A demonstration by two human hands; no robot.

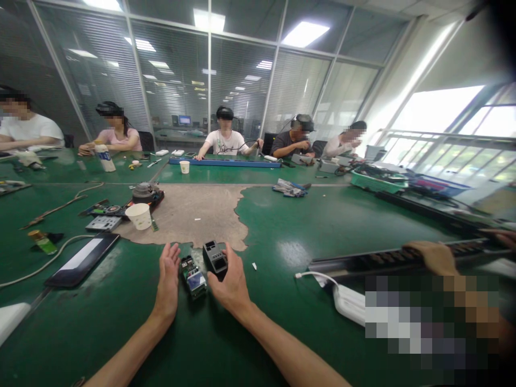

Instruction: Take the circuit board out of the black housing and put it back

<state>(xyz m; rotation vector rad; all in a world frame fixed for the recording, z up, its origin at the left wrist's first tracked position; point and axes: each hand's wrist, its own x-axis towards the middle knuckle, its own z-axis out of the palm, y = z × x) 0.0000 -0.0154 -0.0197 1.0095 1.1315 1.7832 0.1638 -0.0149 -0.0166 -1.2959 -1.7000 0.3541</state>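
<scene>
My right hand grips a small dark grey plastic housing with rectangular openings, thumb and fingers on either side of it. Just left of that lies a small electronic device with an exposed circuit board and a shiny, bluish-white screen-like face. My left hand is held on edge beside this device, fingers extended together and thumb side hidden from me. It holds nothing, and I cannot tell whether its palm touches the device.
A paper cup, a drive-like metal part and a black phone-like slab lie left on the green table. A co-worker's hand rests on a long black bar at right. Gloves lie farther back.
</scene>
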